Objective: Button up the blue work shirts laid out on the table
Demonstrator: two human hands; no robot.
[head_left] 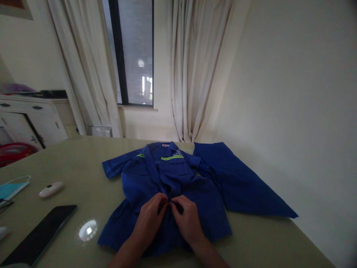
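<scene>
A blue short-sleeved work shirt [178,169] with yellow-green stripes across the chest lies front up on the table, its collar away from me. My left hand [152,214] pinches one front edge of the shirt at the middle. Opposite it, my right hand [186,216] pinches the other front edge, and the fingertips of both hands nearly meet. Whether a button is between them is hidden by the fingers. Above my hands the shirt front gapes open in folds. Folded blue trousers [240,182] lie to the right, against the shirt's sleeve.
On the left of the table [92,160] lie a black phone [41,234], a small white oval device [51,189] and a light blue face mask [12,190]. A wall [301,123] rises along the right side. Curtains [192,74] and a window stand behind the table.
</scene>
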